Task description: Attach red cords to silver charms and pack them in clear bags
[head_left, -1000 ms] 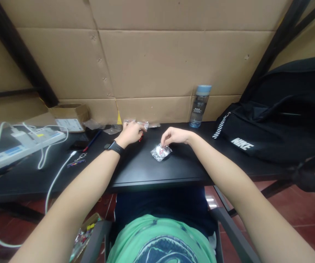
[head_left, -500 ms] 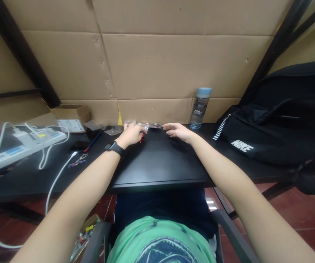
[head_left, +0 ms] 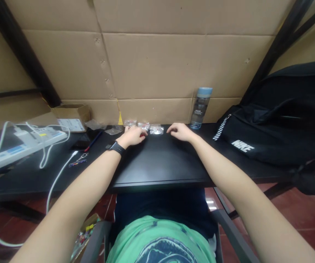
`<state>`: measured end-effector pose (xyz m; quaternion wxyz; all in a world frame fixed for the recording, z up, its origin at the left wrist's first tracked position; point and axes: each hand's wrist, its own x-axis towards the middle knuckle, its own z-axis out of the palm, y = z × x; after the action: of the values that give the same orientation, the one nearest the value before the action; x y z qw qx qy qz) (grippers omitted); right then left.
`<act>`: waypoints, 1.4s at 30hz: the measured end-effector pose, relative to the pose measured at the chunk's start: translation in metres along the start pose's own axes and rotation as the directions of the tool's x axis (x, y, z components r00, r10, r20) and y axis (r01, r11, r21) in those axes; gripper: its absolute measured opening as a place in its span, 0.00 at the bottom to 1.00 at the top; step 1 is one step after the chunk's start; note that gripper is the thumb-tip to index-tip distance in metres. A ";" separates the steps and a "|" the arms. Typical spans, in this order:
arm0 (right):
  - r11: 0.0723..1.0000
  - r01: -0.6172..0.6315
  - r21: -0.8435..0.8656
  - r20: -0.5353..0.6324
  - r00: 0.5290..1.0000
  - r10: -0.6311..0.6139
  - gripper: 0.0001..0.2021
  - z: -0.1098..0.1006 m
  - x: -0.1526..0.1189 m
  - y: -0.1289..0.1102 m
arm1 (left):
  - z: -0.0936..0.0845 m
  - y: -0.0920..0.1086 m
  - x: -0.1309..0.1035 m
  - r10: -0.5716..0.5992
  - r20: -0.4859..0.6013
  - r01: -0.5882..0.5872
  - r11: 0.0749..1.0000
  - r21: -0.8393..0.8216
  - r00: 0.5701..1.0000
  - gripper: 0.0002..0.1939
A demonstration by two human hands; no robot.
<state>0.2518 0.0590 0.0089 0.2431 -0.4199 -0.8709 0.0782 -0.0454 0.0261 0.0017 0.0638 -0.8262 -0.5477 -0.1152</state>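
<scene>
Three small clear plastic packets lie in a row by the cardboard wall: a left packet (head_left: 130,123), a middle packet (head_left: 144,126) and a right packet (head_left: 156,129). My left hand (head_left: 132,136), a dark watch on its wrist, rests palm down just in front of the left and middle ones. Its fingers are curled over something small and red, mostly hidden beneath them. Just right of the right packet is my right hand (head_left: 182,132), low over the desk. Its fingers are bent but apart, with nothing visible in them.
On the black desk (head_left: 160,160), a water bottle (head_left: 199,109) and a black backpack (head_left: 272,128) stand to the right. Leftward are crumpled plastic (head_left: 113,130), a small cardboard box (head_left: 72,117), a keychain (head_left: 78,161), a power strip (head_left: 22,148) and a white cable (head_left: 61,175).
The right packet now lies flat and shows fully. My right hand has moved slightly right, away from it, its fingers more bent. The red thing under my left hand is less visible.
</scene>
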 end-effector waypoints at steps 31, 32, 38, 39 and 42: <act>0.901 -0.125 -0.416 0.063 0.984 0.166 0.23 0.055 0.034 -0.021 | 0.032 0.006 0.016 -0.179 -0.080 0.187 0.976 0.111 0.981 0.32; 0.896 -0.138 -0.422 0.052 0.983 0.176 0.23 0.055 0.034 -0.020 | 0.033 0.005 0.016 -0.181 -0.081 0.189 0.977 0.099 0.980 0.33; 0.875 -0.246 -0.417 0.039 0.957 0.288 0.26 0.061 0.034 -0.017 | 0.034 -0.002 0.019 -0.239 -0.034 0.241 0.969 0.053 0.970 0.33; 0.875 -0.251 -0.414 0.045 0.954 0.295 0.26 0.061 0.035 -0.017 | 0.034 -0.003 0.019 -0.253 -0.054 0.256 0.965 0.053 0.966 0.33; 0.889 -0.256 -0.380 0.087 0.947 0.310 0.27 0.061 0.035 -0.015 | 0.034 -0.006 0.020 -0.280 -0.089 0.284 0.959 0.027 0.956 0.33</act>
<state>0.1931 0.0807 -0.0264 0.0830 -0.5736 -0.8147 -0.0195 -0.0395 0.0548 -0.0264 0.0859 -0.7327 -0.6590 -0.1469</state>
